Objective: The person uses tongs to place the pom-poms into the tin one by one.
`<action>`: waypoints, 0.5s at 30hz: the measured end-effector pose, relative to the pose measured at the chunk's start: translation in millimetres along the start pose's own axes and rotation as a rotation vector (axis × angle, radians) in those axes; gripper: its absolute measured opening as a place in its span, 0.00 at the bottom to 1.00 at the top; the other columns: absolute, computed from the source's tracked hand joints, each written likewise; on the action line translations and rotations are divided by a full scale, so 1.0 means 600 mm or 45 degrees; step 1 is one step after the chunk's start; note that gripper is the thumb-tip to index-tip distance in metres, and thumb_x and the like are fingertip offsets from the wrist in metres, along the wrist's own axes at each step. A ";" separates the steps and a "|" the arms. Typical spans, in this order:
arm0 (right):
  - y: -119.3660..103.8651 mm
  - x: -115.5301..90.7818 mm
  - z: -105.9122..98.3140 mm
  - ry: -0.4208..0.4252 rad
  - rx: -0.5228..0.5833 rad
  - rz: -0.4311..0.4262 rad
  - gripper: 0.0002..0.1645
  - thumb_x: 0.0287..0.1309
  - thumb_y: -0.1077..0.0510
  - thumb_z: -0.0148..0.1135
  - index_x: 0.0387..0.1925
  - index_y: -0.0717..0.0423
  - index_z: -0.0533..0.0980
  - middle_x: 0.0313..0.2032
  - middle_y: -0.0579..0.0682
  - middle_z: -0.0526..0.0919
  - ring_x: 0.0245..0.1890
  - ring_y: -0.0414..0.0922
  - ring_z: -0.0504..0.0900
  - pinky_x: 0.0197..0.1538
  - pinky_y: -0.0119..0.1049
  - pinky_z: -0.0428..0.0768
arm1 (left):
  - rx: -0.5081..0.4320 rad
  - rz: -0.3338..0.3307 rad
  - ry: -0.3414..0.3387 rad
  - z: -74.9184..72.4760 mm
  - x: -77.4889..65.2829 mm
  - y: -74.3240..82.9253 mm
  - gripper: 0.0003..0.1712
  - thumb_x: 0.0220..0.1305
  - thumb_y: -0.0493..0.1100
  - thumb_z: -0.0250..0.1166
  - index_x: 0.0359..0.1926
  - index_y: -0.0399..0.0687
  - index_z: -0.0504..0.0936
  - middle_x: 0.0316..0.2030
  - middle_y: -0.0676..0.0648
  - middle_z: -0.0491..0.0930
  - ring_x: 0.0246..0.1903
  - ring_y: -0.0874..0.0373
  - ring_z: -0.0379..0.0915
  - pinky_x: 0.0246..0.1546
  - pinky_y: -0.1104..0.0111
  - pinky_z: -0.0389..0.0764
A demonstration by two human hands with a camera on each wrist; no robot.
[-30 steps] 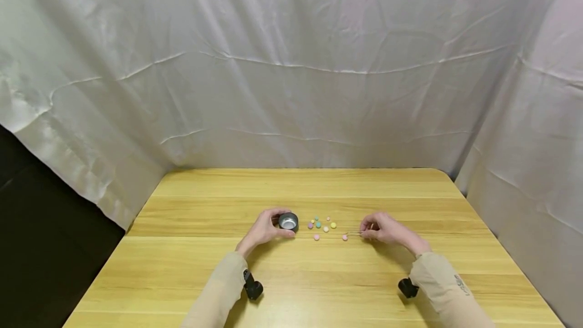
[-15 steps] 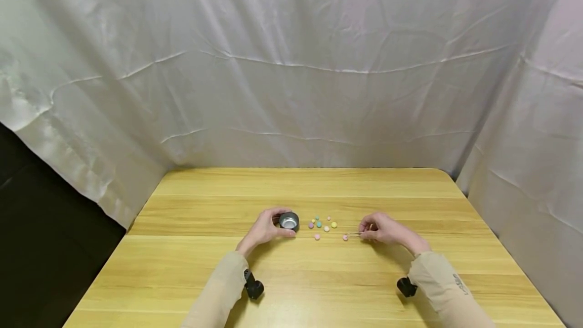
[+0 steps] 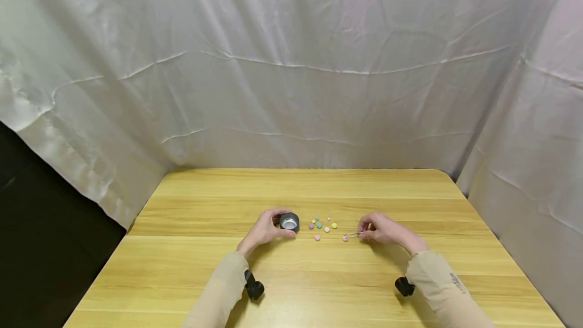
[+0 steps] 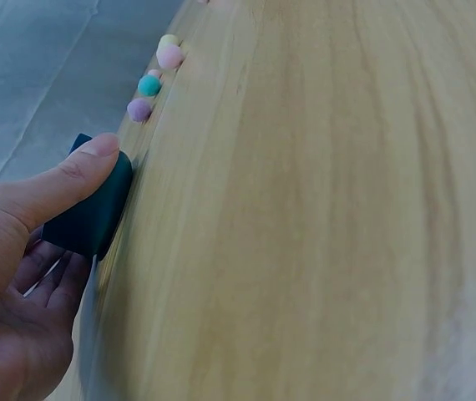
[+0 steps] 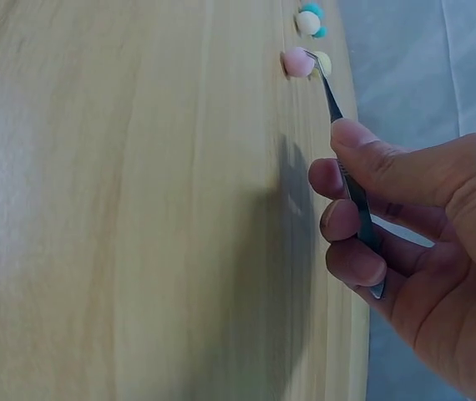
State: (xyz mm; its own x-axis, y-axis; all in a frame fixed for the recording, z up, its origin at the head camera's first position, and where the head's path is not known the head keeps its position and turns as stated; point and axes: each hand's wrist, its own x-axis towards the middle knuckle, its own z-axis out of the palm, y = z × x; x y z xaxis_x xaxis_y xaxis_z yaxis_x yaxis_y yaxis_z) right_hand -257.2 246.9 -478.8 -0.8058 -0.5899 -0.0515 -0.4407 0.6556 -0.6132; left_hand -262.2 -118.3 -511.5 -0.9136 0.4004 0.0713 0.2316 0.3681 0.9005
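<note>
In the head view my left hand (image 3: 264, 228) holds a small round dark container (image 3: 289, 222) with a shiny metal inside, its opening facing up. The left wrist view has the thumb on its near side and fingers behind and below it. My right hand (image 3: 383, 229) pinches slim metal tweezers (image 5: 335, 109) between thumb and fingers. Their bent tips are at a pink ball (image 5: 298, 62) on the table, seeming to touch it; whether they grip it I cannot tell. Between the hands lie several small coloured balls, among them a purple ball (image 4: 139, 109) and a yellow ball (image 3: 334, 226).
Everything rests on a wood-grain table (image 3: 300, 277). Grey curtain (image 3: 319, 105) hangs behind the far edge and along the sides. Another pink ball (image 3: 317, 237) lies nearer the front than the main cluster. Each sleeve carries a black wrist camera (image 3: 255, 290).
My right hand has shifted slightly left, with the tweezer tips staying at the pink ball. The left hand and the container are practically still.
</note>
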 end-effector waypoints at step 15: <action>-0.004 0.002 0.000 0.035 -0.021 -0.031 0.03 0.60 0.65 0.68 0.31 0.57 0.81 0.28 0.46 0.82 0.27 0.31 0.71 0.30 0.25 0.73 | 0.000 -0.012 0.005 0.000 0.000 -0.001 0.36 0.51 0.37 0.79 0.62 0.38 0.78 0.57 0.37 0.81 0.56 0.42 0.79 0.62 0.51 0.79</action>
State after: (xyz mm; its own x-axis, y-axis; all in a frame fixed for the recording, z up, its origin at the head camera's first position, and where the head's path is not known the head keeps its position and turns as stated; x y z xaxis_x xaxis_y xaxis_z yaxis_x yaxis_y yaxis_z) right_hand -257.3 244.6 -477.5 -0.8053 -0.5926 -0.0152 -0.4665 0.6493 -0.6007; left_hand -262.0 -118.4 -511.8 -0.9170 0.3936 0.0641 0.2227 0.3719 0.9012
